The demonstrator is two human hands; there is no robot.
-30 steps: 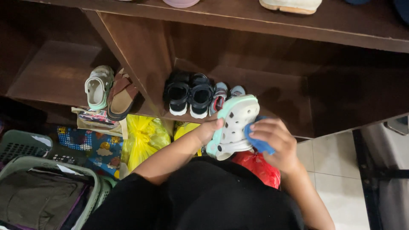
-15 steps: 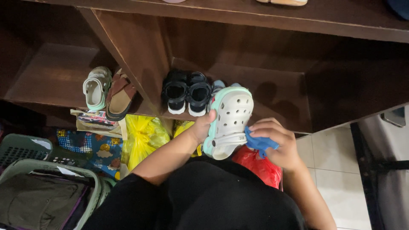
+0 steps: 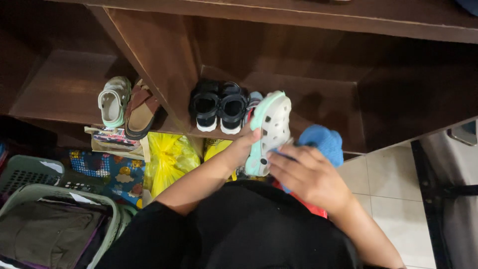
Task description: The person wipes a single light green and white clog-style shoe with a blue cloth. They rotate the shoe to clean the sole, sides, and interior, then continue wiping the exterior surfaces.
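Note:
My left hand [image 3: 243, 148] grips a white clog with a mint-green sole [image 3: 271, 127], tilted on its side in front of the wooden shelf [image 3: 318, 99]. My right hand [image 3: 306, 174] holds a blue cloth [image 3: 321, 141] and presses its fingers against the heel end of the clog. A pair of black sandals [image 3: 219, 105] stands on the shelf just behind the clog, with a small grey shoe [image 3: 255, 98] beside them.
A pale green clog [image 3: 113, 99] and a brown sandal [image 3: 141, 112] sit in the left shelf compartment. Below are a yellow plastic bag [image 3: 168, 157], a patterned bag [image 3: 107, 169], a green basket [image 3: 55, 219] and a red bag [image 3: 311, 206]. White tiled floor [image 3: 383, 184] lies at right.
The clog has turned onto its side. My right hand with the blue cloth moved left across the clog's heel, and the cloth now sticks out above the hand.

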